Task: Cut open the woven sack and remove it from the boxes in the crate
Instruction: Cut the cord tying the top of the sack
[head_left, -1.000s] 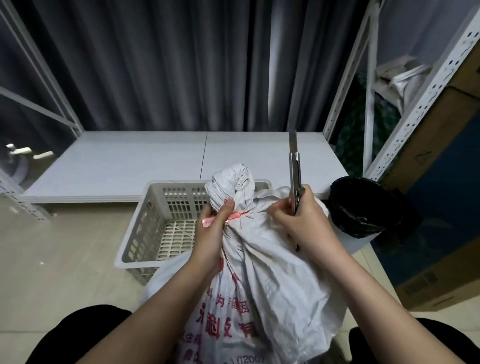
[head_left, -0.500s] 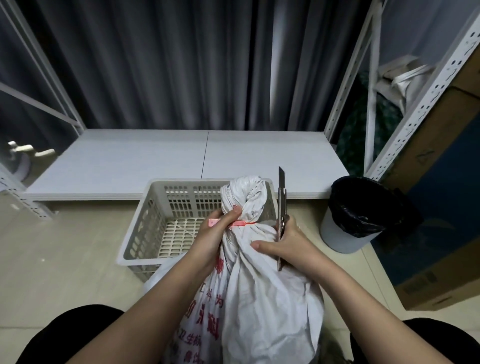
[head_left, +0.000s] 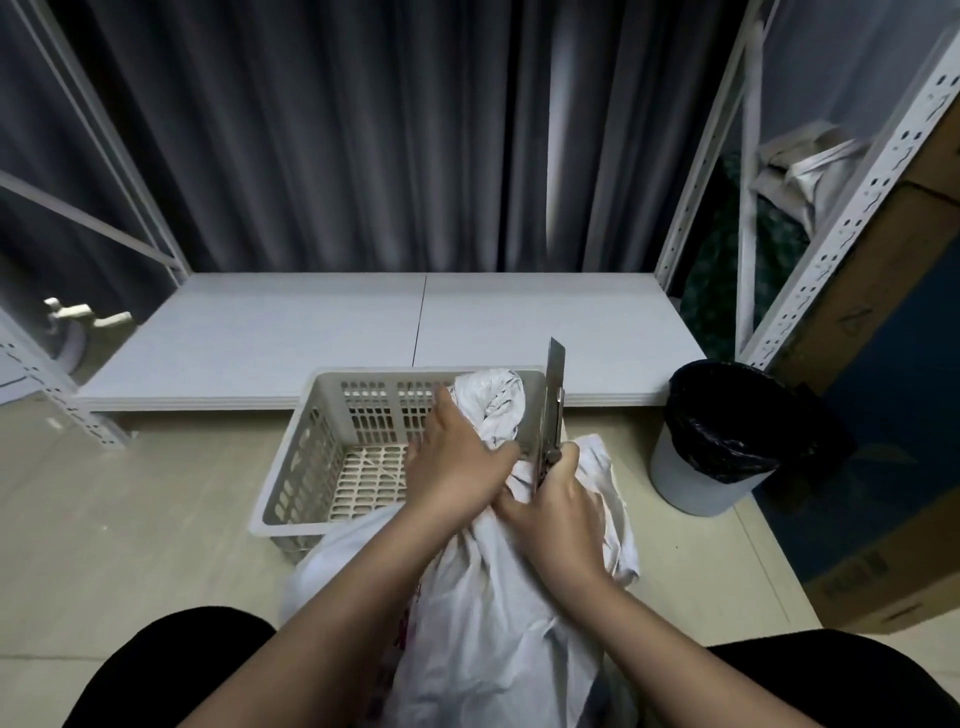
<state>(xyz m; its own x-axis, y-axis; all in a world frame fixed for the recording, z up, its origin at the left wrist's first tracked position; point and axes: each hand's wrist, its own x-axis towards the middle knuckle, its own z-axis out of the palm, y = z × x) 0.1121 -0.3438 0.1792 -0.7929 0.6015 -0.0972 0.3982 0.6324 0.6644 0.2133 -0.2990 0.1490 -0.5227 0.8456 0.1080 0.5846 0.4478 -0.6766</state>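
Left hand (head_left: 457, 467) clamped over the tied neck of the woven sack (head_left: 498, 613), just below its topknot; right hand (head_left: 558, 512) wrapped round a utility knife (head_left: 551, 415), blade pointing up and away, touching the neck beside the left fingers; crate (head_left: 332, 452) just beyond both hands, sack leaning at its near edge; boxes unseen. Cutting apparently about to start; calls for slicing away from the left thumb.
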